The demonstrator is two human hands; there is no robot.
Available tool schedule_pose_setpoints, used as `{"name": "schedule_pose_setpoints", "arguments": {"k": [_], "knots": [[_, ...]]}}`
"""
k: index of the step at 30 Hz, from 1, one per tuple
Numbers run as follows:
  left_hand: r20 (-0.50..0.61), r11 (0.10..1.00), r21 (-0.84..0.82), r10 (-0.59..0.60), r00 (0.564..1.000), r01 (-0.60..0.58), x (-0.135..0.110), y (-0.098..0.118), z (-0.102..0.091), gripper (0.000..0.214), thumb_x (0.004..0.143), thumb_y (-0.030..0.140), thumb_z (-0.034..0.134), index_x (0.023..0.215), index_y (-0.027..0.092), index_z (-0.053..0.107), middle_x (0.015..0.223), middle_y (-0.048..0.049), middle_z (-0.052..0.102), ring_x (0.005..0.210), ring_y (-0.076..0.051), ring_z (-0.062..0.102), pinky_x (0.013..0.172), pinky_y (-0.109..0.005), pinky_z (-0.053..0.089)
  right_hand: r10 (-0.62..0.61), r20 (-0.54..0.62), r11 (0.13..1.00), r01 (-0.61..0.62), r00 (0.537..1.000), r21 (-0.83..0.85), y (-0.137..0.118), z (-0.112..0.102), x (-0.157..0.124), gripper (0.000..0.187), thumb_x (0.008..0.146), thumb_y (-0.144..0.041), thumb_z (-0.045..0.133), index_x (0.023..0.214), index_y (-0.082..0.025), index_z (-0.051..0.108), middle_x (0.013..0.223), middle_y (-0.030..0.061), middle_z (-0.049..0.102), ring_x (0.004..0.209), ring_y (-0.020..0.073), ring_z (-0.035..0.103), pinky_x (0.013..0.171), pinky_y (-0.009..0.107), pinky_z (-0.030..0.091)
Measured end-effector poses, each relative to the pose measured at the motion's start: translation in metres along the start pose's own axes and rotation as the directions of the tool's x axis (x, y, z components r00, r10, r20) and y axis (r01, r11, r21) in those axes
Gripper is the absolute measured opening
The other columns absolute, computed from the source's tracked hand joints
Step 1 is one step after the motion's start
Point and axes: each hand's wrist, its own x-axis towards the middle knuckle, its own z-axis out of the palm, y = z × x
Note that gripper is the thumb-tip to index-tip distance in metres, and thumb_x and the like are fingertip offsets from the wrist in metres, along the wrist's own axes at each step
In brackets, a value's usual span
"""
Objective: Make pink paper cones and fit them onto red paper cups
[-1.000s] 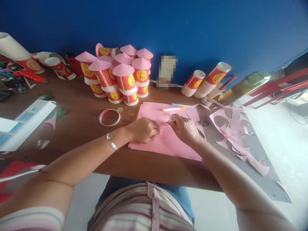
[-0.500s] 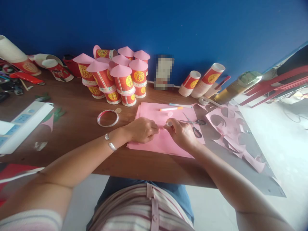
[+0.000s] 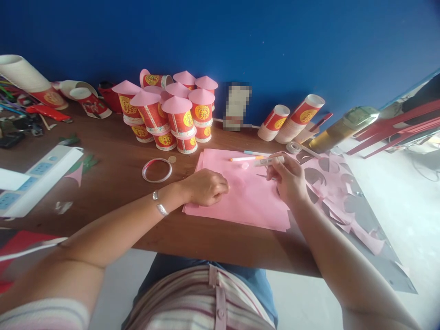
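Observation:
A stack of pink paper sheets [image 3: 247, 201] lies before me on the brown table. My left hand [image 3: 208, 187] rests on its left side, fingers curled closed; what they hold, if anything, is hidden. Above the right part of the stack, my right hand [image 3: 287, 176] grips a pale, clear-sided glue stick [image 3: 270, 161], held nearly level with one end pointing left. A small whitish round piece [image 3: 244, 166] sits on the paper between the hands. Behind it lie a white marker with an orange end [image 3: 240, 159] and a blue-tipped marker [image 3: 256, 152]. Scissors [image 3: 263, 176] are mostly covered by my right hand.
Red paper cups with pink cone tops [image 3: 177, 104] stand stacked at the back left. A tape roll [image 3: 157, 170] lies left of the paper. Stacked cups [image 3: 275, 123] and a golden bottle [image 3: 338, 128] stand back right, near pink offcuts [image 3: 330, 183]. A power strip [image 3: 37, 178] lies left.
My right hand has moved right and up, away from my left hand, carrying the glue stick, and now covers much of the scissors. My left hand has stayed almost in place.

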Motion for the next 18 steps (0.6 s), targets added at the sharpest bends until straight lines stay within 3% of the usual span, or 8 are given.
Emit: {"name": "schedule_pose_setpoints", "arguments": {"k": [2,5,10,14,18], "knots": [[0.018,0.997,-0.048,-0.054,0.998,0.054,0.003,-0.002,-0.003,0.018,0.085,0.010,0.061,0.082,0.022,0.074,0.084,-0.0028,0.079,0.078,-0.018,0.073,0.066,-0.027,0.052,0.091,0.062,0.973,-0.102,0.994,0.207,0.006,-0.002,0.001,0.036,0.085,-0.057,0.078,0.088,-0.023,0.065,0.072,-0.0019,0.062,0.057,0.0128,0.055,0.054,0.028,0.049],[0.022,0.983,-0.117,-0.142,0.990,0.143,0.012,-0.007,-0.011,0.016,0.087,0.012,0.062,0.087,0.021,0.076,0.087,-0.0014,0.080,0.077,-0.015,0.073,0.067,-0.025,0.051,0.188,0.165,0.919,-0.233,0.968,0.319,0.015,0.001,-0.002,0.038,0.082,-0.056,0.082,0.090,-0.022,0.066,0.077,0.0001,0.066,0.059,0.0127,0.057,0.055,0.028,0.051],[-0.144,0.932,-0.221,-0.322,0.936,0.286,0.040,-0.009,-0.023,0.024,0.089,0.020,0.072,0.114,0.020,0.072,0.093,-0.0009,0.075,0.067,-0.010,0.064,0.064,-0.023,0.050,0.192,0.243,0.861,-0.282,0.951,0.423,0.018,0.011,-0.006,0.041,0.086,-0.061,0.077,0.087,-0.022,0.066,0.073,-0.0012,0.063,0.055,0.0111,0.053,0.051,0.026,0.047],[-0.216,0.859,-0.455,-0.363,0.906,0.235,0.066,-0.002,-0.012,0.055,0.082,0.034,0.087,0.129,0.017,0.062,0.100,-0.0035,0.073,0.067,-0.009,0.062,0.060,-0.022,0.053,0.194,0.246,0.852,-0.287,0.950,0.438,0.012,0.015,-0.010,0.041,0.089,-0.063,0.074,0.089,-0.023,0.064,0.066,-0.0048,0.054,0.050,0.0104,0.044,0.048,0.026,0.042],[-0.355,0.865,-0.472,-0.365,0.861,0.172,0.077,0.008,0.005,0.028,0.091,0.031,0.078,0.114,0.019,0.069,0.097,-0.0047,0.076,0.068,-0.010,0.064,0.061,-0.022,0.052,0.242,0.277,0.818,-0.349,0.930,0.456,0.009,0.016,-0.014,0.044,0.083,-0.063,0.080,0.097,-0.023,0.068,0.063,-0.0084,0.041,0.050,0.0087,0.034,0.046,0.024,0.035]]}}
